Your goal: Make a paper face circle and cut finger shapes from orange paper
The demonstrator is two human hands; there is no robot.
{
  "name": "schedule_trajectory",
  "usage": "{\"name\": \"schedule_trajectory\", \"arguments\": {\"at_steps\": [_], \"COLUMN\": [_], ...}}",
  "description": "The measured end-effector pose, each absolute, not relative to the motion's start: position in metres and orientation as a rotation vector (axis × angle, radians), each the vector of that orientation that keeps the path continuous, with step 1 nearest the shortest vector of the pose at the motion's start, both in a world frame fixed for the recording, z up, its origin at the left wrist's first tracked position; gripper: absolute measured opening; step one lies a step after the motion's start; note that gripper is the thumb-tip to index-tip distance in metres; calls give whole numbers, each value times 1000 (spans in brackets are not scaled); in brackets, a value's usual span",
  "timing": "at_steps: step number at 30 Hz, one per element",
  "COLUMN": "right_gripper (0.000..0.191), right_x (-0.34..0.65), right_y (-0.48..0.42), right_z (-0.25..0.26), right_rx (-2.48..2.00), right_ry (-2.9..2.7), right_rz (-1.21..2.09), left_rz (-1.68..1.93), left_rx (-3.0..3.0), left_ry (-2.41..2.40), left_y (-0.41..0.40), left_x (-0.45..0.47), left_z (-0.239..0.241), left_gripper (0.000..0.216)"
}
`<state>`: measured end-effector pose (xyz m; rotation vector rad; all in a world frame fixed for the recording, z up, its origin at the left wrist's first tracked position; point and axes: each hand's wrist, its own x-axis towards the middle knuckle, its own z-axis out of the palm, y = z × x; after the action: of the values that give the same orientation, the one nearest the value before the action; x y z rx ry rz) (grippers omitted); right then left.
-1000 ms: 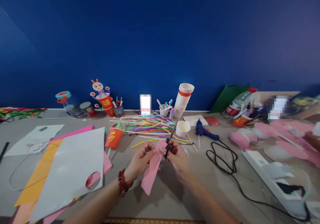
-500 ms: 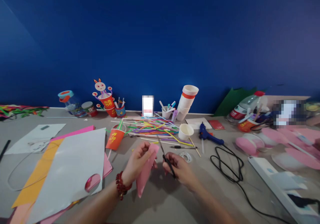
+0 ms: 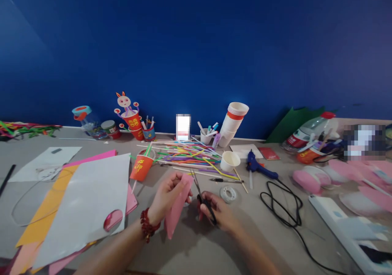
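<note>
Pinched in my left hand (image 3: 168, 195) is a folded sheet of pink paper (image 3: 177, 211), held upright at a slant. My right hand (image 3: 216, 211) grips a pair of black-handled scissors (image 3: 200, 198), with fingers through the handles. Their blades point up and away, slightly parted, close to the right edge of the paper. A small whitish piece shows behind the paper by my left fingertips; its kind I cannot make out. To the right of the scissors lies a roll of clear tape (image 3: 228, 194).
Beyond my hands lie many coloured pipe cleaners (image 3: 186, 154), a black pen (image 3: 226, 180) and a white paper cup (image 3: 230, 161). A blue glue gun (image 3: 260, 166) with its black cord is at right, near a power strip (image 3: 339, 230). Stacked paper sheets (image 3: 82, 209) cover the left.
The scissors' blades have parted a little and sit nearer the pink paper's edge. My left hand keeps its hold on the paper. The view has shifted slightly.
</note>
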<state>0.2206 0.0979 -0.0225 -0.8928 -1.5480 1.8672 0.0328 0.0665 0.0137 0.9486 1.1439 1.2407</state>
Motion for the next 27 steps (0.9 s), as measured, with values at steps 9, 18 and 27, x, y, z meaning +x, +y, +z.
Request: {"name": "schedule_trajectory", "arguments": {"at_steps": [9, 18, 27], "right_gripper": [38, 31, 31], "right_x": [221, 224, 222], "right_y": [104, 100, 100], "right_z": [-12, -15, -7], "right_rx": [-937, -1006, -1045], "right_ry": [-1308, -1380, -1303], "right_rz": [1534, 1533, 1500], "left_rz": [984, 865, 868], "left_rx": [1183, 1152, 1057], "left_ry": [1108, 1027, 985], "left_y": [64, 63, 65], "left_x": [41, 45, 33], "left_z": [11, 6, 25], "left_gripper": [34, 34, 35]}}
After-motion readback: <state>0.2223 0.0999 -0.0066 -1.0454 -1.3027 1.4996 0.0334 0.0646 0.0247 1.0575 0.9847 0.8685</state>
